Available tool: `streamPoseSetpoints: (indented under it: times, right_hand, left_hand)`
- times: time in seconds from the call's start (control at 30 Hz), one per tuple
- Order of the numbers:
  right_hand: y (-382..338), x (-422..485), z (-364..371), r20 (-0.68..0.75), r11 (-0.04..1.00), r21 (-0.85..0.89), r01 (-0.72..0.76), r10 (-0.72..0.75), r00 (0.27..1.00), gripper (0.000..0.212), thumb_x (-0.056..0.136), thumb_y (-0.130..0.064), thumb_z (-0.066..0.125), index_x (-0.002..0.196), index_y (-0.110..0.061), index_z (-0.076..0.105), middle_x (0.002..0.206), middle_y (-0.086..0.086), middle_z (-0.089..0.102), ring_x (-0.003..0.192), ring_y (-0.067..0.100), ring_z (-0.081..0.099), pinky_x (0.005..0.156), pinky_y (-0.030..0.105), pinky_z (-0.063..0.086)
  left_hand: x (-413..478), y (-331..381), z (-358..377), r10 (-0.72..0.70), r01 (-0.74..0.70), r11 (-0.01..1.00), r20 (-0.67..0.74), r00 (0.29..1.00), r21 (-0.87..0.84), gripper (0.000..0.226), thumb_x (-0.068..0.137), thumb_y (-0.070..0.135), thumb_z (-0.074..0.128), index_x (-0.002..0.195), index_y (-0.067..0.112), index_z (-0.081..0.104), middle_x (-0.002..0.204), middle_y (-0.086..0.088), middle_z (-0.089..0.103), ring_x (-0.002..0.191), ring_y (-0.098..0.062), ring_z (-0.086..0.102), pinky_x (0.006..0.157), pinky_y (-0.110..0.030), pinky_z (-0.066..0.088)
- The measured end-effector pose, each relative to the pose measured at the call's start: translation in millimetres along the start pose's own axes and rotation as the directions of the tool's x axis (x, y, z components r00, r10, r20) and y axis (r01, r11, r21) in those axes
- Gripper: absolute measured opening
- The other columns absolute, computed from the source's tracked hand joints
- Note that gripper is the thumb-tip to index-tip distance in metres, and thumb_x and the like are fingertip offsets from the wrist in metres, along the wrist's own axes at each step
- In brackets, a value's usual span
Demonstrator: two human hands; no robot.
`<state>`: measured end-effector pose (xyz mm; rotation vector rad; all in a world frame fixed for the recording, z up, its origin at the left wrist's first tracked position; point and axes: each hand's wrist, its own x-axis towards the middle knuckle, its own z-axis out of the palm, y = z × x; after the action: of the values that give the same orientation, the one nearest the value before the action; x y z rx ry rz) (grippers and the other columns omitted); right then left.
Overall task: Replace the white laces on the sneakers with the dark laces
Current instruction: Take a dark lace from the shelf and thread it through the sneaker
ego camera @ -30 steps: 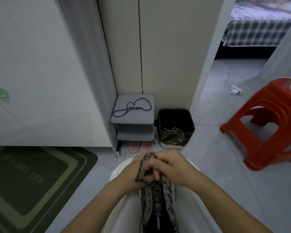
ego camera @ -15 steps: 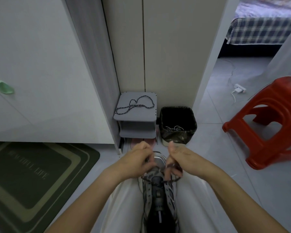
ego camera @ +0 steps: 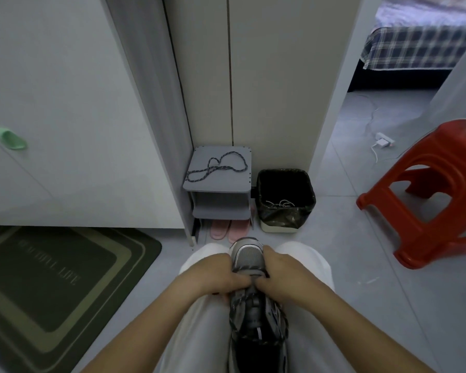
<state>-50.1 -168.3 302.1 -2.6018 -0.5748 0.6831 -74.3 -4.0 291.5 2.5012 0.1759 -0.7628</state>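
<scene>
Beyond sneaker (ego camera: 248, 256), slightly left: spare dark lace (ego camera: 215, 168) on grey shelf (ego camera: 237, 182). Left hand (ego camera: 221, 275) grips sneaker's left side. Sneaker on lap, toe pointing away, threaded dark lace (ego camera: 279, 310) along its right. Right hand (ego camera: 283, 273) grips right side. Beyond, slightly right: white laces (ego camera: 280, 203) in bin (ego camera: 285, 219)

Home entryway: doormat (ego camera: 57, 278), shoe rack (ego camera: 218, 195) w/ pink slippers (ego camera: 228, 230), lined bin (ego camera: 285, 200), red stool (ego camera: 428, 200); bedroom w/ plaid bed (ego camera: 417, 47) beyond.
</scene>
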Motion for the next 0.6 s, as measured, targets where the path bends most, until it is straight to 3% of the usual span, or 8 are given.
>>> streamPoseSetpoints:
  times: [0.07,0.13,0.33,0.5,0.6]
  right_hand:
    - [2.5,10.7,-4.1,-0.050,0.998,0.049,0.051,-0.048,0.998,0.044,0.083,-0.033,0.054,0.121,-0.017,0.041,0.109,0.010,0.062,0.094,0.027,0.058,0.076,0.034,0.048]
    - [5.3,25.3,-11.8,-0.112,0.994,0.068,0.086,-0.078,0.991,0.051,0.082,-0.030,0.055,0.129,-0.021,0.040,0.114,0.011,0.061,0.100,0.029,0.058,0.082,0.036,0.049]
    - [8.9,70.7,-34.8,-0.182,0.998,0.048,0.035,-0.026,0.983,0.060,0.083,-0.027,0.054,0.137,-0.016,0.030,0.112,0.014,0.061,0.098,0.032,0.058,0.080,0.039,0.050]
    - [9.9,95.4,-48.6,-0.160,0.998,0.056,0.014,-0.005,0.987,0.054,0.082,-0.027,0.057,0.130,-0.013,0.038,0.114,0.013,0.060,0.100,0.031,0.058,0.083,0.039,0.049]
    - [8.8,102.9,-44.4,-0.098,0.998,0.069,0.012,-0.005,0.995,0.050,0.080,-0.025,0.060,0.125,-0.013,0.041,0.114,0.014,0.060,0.100,0.031,0.058,0.083,0.039,0.050]
  left_hand:
    - [9.6,0.9,-6.6,0.007,-0.006,1.000,-0.080,0.997,0.015,0.036,0.061,0.057,0.053,0.056,0.021,0.052,0.053,0.004,0.055,0.052,-0.015,0.055,0.051,-0.024,0.043]
    - [19.8,5.4,-19.7,0.019,-0.017,1.000,-0.107,0.994,0.015,0.030,0.070,0.052,0.057,0.069,0.022,0.059,0.064,0.004,0.061,0.058,-0.012,0.058,0.053,-0.024,0.043]
    - [55.8,17.9,-49.7,0.029,-0.025,0.999,-0.214,0.976,0.024,0.034,0.074,0.050,0.056,0.085,0.019,0.063,0.072,0.002,0.070,0.073,-0.016,0.066,0.068,-0.033,0.052]
    - [72.6,22.6,-59.7,0.010,-0.002,1.000,-0.296,0.955,0.028,0.027,0.077,0.049,0.056,0.071,0.023,0.053,0.065,0.006,0.061,0.063,-0.011,0.057,0.059,-0.027,0.045]
    - [79.2,15.7,-59.5,-0.005,0.019,0.999,-0.260,0.966,0.051,0.026,0.076,0.047,0.058,0.067,0.024,0.051,0.062,0.007,0.058,0.061,-0.012,0.056,0.055,-0.025,0.040]
